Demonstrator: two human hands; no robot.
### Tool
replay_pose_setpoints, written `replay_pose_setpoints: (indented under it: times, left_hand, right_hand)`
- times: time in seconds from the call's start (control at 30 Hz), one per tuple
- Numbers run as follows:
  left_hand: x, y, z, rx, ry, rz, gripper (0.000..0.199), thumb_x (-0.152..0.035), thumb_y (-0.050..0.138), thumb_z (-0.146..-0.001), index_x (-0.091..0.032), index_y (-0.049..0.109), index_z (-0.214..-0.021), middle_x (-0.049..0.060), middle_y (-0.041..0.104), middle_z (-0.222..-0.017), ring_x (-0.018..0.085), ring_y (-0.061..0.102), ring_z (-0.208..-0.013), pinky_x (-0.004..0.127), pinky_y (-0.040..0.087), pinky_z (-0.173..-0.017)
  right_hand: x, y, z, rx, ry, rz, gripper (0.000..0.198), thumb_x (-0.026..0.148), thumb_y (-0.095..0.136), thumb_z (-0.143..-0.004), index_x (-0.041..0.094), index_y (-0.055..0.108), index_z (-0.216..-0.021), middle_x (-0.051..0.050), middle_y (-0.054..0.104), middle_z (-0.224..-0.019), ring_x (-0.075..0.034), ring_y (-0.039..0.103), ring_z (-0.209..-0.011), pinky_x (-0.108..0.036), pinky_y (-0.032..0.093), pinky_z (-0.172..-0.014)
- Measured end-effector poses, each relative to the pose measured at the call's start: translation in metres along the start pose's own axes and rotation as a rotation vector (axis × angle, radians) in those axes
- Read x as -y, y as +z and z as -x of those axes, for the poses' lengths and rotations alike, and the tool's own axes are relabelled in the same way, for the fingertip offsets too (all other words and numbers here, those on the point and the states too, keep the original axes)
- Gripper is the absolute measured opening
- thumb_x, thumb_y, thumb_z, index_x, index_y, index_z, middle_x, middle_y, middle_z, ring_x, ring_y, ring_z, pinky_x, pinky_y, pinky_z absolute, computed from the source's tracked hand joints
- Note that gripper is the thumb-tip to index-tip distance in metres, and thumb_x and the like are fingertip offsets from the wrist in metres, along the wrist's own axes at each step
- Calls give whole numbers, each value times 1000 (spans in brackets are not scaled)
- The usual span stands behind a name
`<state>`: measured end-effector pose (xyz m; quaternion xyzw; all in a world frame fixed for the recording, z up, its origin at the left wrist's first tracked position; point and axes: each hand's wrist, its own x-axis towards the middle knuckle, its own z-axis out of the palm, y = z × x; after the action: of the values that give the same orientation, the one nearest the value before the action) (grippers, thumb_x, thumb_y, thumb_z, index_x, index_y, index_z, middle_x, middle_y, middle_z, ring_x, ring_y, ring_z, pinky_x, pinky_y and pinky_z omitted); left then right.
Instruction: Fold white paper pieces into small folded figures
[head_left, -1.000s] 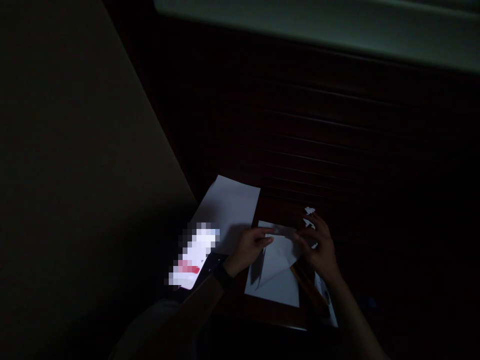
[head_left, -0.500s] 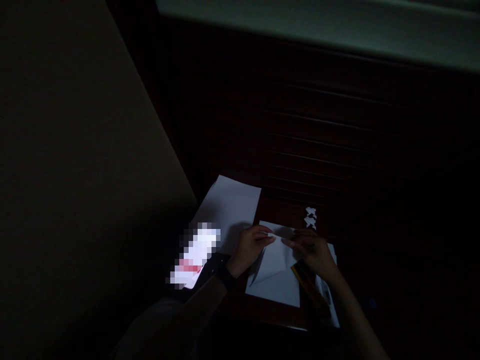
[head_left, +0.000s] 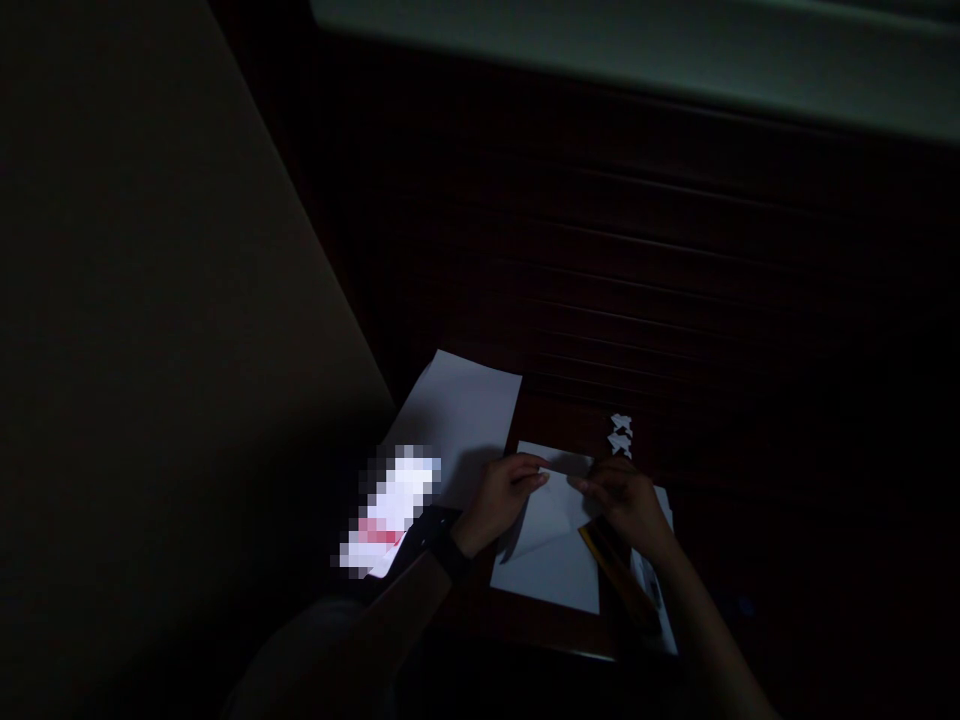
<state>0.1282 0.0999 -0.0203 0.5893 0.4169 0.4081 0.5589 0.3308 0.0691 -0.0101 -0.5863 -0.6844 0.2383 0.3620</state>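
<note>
Left grip (head_left: 501,495), right grip (head_left: 631,504) facing, both pinching paper (head_left: 553,515).

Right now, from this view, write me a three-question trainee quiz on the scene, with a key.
1. True or false: the left hand and the right hand both hold the same white paper.
2. Which wrist wears the dark band? A) right B) left C) both
3. Fill in: the glowing screen lies on the person's ___ side of both hands.

Key: 1. True. 2. B. 3. Left.
</note>
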Motion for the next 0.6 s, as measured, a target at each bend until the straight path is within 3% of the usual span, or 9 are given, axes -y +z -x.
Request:
replay_pose_setpoints:
  times: [0.37,0.6]
  left_hand:
    - [-8,1,1,5,52,-25,18,-28,57,-79,-15,65,-89,6,70,-84,17,65,-78,24,49,-67]
    - [3,2,0,-5,75,-90,17,-28,60,-77,-16,66,-87,6,69,-84,17,64,-78,24,50,-68]
  right_hand:
    - [-1,0,-1,-36,-1,22,26,42,61,-77,23,63,-59,-4,62,-68,-21,56,-74,-32,41,-69]
    - [-2,1,-1,-32,-8,49,29,43,61,-76,22,62,-56,-3,62,-65,-21,57,-73,-32,42,-67]
